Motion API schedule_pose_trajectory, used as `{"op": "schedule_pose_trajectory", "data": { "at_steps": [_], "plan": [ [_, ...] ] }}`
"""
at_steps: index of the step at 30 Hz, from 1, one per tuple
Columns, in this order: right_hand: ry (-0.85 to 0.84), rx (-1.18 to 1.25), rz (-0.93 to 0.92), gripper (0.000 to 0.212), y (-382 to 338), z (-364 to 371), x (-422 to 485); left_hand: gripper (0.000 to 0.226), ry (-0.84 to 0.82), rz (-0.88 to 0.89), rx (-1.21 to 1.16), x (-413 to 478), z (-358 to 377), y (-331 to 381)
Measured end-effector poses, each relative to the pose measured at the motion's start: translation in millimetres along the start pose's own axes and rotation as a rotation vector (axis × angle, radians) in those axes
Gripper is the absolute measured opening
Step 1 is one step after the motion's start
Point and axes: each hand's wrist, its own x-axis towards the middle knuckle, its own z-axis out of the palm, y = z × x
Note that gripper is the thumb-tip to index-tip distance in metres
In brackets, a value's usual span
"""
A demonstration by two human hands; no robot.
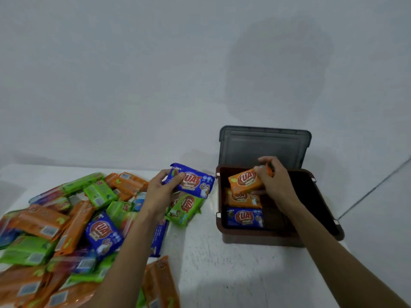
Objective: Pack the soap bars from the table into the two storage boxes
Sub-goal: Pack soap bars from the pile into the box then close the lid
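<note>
2 bare forearms are showing in the head view, entering from the near edge with no sleeves covering them up to where the picture is cutting them off. The left hand (pixel 160 192) and the right hand (pixel 274 177) are wearing no gloves. The wrists and fingers are showing no watch, band or ring.

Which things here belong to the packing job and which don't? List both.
Job:
left hand holding a blue bar
right hand holding an orange bar
box with two bars inside
pile of bars
lid

Not job:
wall
</note>
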Motion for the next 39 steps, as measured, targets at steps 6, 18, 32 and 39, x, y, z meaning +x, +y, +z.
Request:
{"op": "schedule_pose_trajectory", "data": {
  "at_steps": [6,18,32,39],
  "plan": [
    [-0.124,-0.065,0.082,0.007,25,-3,11,0.037,0.038,-0.036,-0.053,4,15,-3],
    [-0.169,-0.57,0.092,0.022,65,1,24,0.029,0.005,-0.045,-0.077,-4,33,-1],
    [-0.264,0.17,0.028,0.044,0,15,-21,0.026,-0.136,-0.03,-0.078,-19,67,-6],
    [-0.201,0.236,0.166,0.033,11,-14,-30,0.037,-0.187,0.304,0.648,-20,61,-21]
  ]
}}
